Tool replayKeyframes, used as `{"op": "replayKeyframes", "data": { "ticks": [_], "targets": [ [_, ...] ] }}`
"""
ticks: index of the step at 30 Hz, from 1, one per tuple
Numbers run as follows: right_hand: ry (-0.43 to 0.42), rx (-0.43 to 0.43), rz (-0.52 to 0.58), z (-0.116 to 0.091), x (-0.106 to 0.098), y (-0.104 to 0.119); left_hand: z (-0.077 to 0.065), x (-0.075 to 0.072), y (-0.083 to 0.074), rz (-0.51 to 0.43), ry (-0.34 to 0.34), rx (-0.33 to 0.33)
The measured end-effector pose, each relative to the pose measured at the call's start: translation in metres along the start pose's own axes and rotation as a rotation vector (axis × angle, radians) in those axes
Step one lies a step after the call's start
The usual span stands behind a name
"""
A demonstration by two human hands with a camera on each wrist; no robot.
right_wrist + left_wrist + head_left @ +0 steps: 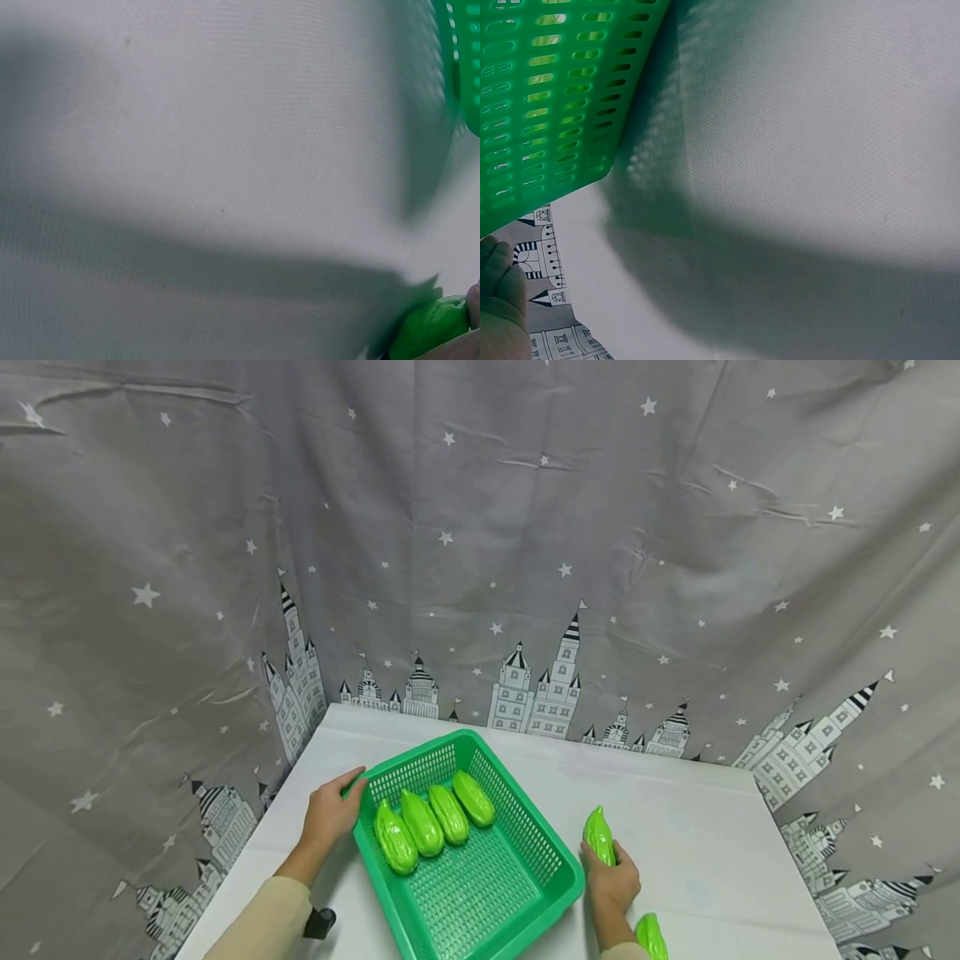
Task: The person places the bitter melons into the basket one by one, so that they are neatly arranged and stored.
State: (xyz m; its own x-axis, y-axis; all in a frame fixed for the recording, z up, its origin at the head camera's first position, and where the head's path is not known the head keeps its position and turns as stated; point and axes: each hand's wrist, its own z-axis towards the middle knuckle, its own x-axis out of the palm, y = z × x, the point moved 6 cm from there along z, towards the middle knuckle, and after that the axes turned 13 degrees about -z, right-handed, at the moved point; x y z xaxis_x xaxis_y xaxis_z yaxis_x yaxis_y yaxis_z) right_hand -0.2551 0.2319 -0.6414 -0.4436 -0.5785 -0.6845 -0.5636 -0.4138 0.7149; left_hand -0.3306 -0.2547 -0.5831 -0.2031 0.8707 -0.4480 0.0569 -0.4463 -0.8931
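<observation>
My right hand [613, 885] grips a bright green, lumpy bitter melon [599, 835] just right of the basket, its pointed tip facing away from me. Part of that melon shows at the lower right corner of the right wrist view. A second bitter melon [651, 936] lies on the table beside the right forearm, partly cut off by the frame. Several bitter melons [422, 823] lie in a row at the far left end of the green plastic basket [480, 893]. With fingers extended, my left hand [333, 810] touches the basket's left corner.
The basket stands angled on a white-covered table [705, 852]. A small black object [320, 923] is near the left forearm. Behind the table hangs a grey curtain [480, 527] with stars and castles.
</observation>
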Motion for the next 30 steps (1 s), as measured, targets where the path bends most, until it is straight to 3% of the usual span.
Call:
{"op": "replayKeyframes", "data": {
  "ticks": [11, 18, 30],
  "targets": [
    [0.008, -0.06, 0.035, 0.008, -0.018, 0.014, 0.0, 0.001, 0.002, -0.004, 0.012, 0.011],
    [-0.008, -0.131, 0.076, 0.022, -0.033, 0.044, 0.003, 0.0, 0.001, -0.01, 0.019, 0.01],
    [-0.057, -0.179, 0.106, 0.036, -0.061, 0.094, 0.001, -0.001, 0.0, 0.002, 0.016, 0.024]
  ]
}}
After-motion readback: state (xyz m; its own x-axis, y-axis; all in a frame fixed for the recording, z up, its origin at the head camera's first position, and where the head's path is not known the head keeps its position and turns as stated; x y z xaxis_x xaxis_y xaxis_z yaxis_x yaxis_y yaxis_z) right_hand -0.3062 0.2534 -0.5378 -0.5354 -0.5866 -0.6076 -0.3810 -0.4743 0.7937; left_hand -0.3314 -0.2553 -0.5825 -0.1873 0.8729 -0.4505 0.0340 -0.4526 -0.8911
